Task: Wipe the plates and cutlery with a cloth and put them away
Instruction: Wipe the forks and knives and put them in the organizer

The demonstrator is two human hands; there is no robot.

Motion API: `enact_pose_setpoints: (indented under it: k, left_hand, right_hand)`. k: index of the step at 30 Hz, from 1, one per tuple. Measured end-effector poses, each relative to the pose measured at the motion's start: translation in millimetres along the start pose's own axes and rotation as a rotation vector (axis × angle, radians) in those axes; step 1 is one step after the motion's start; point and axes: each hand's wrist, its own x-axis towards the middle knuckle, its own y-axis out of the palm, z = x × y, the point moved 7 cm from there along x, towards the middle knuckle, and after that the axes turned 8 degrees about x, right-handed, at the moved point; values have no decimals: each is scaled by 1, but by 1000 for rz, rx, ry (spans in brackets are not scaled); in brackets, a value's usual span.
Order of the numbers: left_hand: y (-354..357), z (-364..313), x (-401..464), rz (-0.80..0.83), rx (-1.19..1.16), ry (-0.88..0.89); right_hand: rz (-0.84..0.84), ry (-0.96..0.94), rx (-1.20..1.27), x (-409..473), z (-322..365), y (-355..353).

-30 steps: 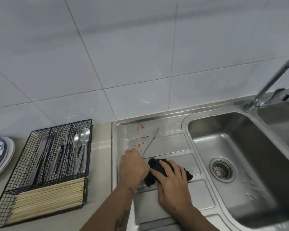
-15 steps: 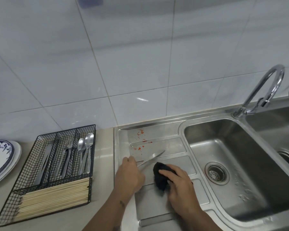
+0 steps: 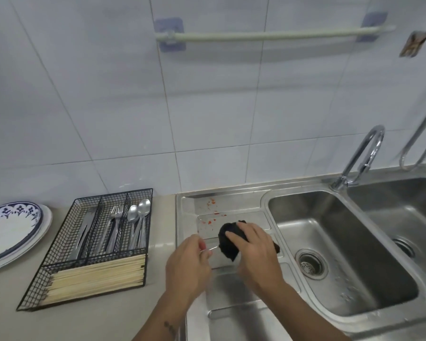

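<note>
Knife (image 3: 210, 248): lying mostly hidden over the sink drainboard (image 3: 234, 281), its blade swallowed in the black cloth (image 3: 228, 244). Head view. Risks: edge slicing through cloth into the right hand (image 3: 253, 252); handle slipping. Left hand (image 3: 187, 264) fingers (image 3: 203, 249) are pinching the handle; right fingers are curling around the cloth.

black cloth (image 3: 228, 244): bunched over drainboard | cutlery piece (image 3: 210, 249): thin metal, mostly hidden in cloth
</note>
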Motion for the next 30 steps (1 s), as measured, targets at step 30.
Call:
enact_pose_setpoints:
  k: [30]
  left_hand:
    - [-41,-19,-40,124,78,179]
  right_hand:
    - [-71,-119,-148,-45,42,-47]
